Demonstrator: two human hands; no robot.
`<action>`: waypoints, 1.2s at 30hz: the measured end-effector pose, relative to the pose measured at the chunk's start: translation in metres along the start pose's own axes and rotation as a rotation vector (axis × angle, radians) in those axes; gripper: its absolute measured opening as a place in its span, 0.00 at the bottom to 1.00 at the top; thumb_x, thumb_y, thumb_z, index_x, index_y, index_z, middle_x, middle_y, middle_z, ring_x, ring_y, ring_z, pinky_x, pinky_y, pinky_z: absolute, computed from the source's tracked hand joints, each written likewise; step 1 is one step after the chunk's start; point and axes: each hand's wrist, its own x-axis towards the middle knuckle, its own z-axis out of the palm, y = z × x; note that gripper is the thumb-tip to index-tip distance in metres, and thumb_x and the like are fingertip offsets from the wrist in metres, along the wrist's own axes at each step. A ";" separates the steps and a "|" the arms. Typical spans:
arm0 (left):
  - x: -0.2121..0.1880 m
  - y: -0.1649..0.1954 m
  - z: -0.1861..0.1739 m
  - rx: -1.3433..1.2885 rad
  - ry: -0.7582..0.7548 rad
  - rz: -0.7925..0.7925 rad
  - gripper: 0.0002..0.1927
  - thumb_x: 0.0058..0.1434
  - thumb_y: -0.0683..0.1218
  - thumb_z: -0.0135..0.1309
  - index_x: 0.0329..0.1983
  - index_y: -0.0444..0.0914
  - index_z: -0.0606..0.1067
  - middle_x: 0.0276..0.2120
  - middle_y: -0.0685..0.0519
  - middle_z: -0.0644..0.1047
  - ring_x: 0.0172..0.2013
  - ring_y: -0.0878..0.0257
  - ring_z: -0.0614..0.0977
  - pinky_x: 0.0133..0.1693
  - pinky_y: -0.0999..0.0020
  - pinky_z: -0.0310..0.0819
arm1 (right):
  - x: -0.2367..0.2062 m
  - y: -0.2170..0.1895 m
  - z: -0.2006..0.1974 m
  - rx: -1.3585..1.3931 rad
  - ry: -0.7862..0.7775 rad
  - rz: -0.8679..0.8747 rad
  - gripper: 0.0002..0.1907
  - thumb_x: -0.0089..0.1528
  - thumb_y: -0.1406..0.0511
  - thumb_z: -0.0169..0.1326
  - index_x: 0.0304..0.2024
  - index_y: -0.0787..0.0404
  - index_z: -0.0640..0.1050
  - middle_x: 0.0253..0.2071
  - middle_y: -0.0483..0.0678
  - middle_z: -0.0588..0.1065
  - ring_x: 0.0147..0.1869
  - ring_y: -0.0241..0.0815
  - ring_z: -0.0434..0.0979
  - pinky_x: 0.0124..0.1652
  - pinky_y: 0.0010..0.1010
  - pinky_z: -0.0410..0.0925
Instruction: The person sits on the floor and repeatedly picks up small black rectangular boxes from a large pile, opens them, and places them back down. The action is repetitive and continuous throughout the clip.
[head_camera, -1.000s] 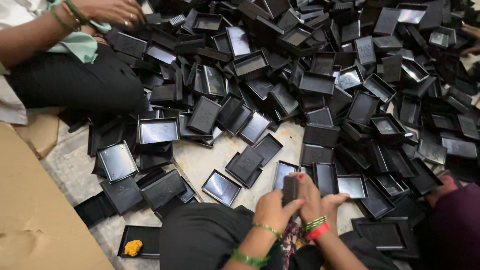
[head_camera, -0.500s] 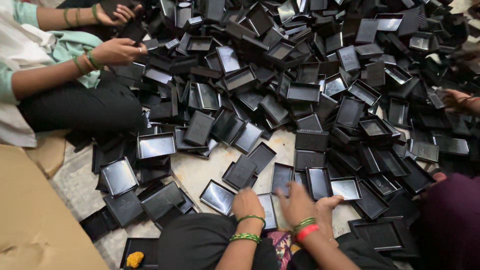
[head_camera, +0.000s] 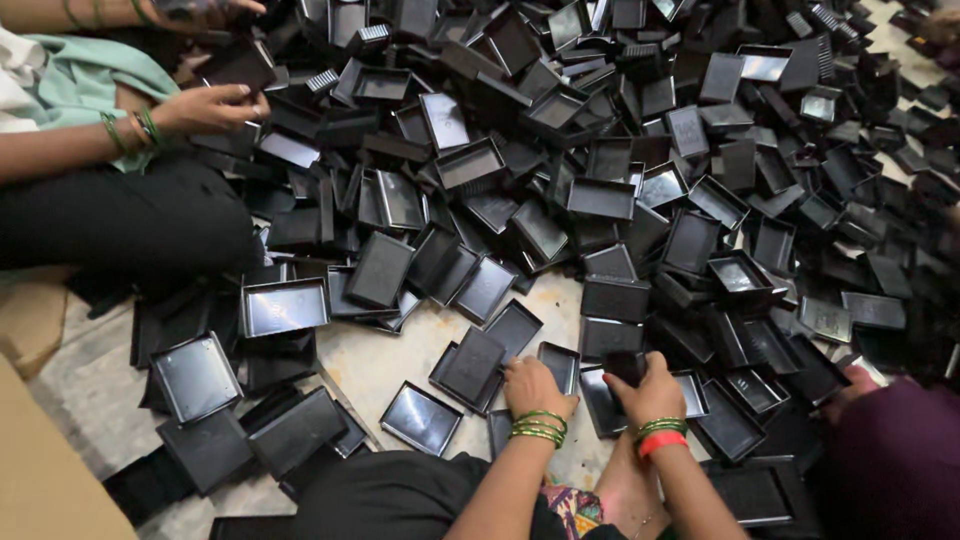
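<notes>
Black plastic trays everywhere, a big loose heap (head_camera: 620, 150) spread over the pale floor (head_camera: 380, 365) in front of me. My left hand (head_camera: 533, 387) lies palm down w/ fingers curled, touching the edge of a shallow black tray (head_camera: 558, 366) just by my knee; can't tell if it really grips it. My right hand (head_camera: 652, 390) is near it but apart, fingers closed on a small black tray (head_camera: 626, 366) held upright at the fingertips. Green bangles on both wrists, plus a red band (head_camera: 661, 443) on the right. More trays lie flat close by: a glossy one (head_camera: 421, 418) to the left, a dark one (head_camera: 472, 364) by it. Top left, another person's hand (head_camera: 208, 108) w/ green bangles rests on the heap; a 2nd hand (head_camera: 205, 10) above it holds smth dark.
</notes>
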 end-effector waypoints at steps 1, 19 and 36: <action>0.001 -0.002 0.001 -0.036 0.055 0.032 0.38 0.41 0.56 0.75 0.50 0.34 0.71 0.53 0.42 0.72 0.52 0.48 0.77 0.52 0.59 0.74 | 0.000 -0.001 0.004 0.074 0.035 -0.028 0.36 0.47 0.50 0.72 0.48 0.62 0.73 0.38 0.60 0.80 0.44 0.63 0.81 0.43 0.49 0.73; -0.051 -0.032 -0.018 -1.028 0.255 0.334 0.41 0.63 0.58 0.54 0.73 0.35 0.55 0.52 0.42 0.77 0.50 0.51 0.82 0.49 0.61 0.76 | -0.058 -0.084 -0.026 1.433 -0.659 -0.083 0.30 0.68 0.54 0.42 0.72 0.55 0.64 0.59 0.51 0.73 0.60 0.43 0.74 0.59 0.33 0.66; -0.042 -0.031 0.010 -1.145 0.250 0.314 0.33 0.71 0.57 0.44 0.72 0.31 0.60 0.60 0.36 0.74 0.59 0.48 0.79 0.57 0.60 0.71 | -0.064 -0.077 -0.002 0.766 -0.288 -0.452 0.25 0.69 0.58 0.42 0.69 0.54 0.68 0.57 0.55 0.70 0.58 0.46 0.71 0.59 0.33 0.63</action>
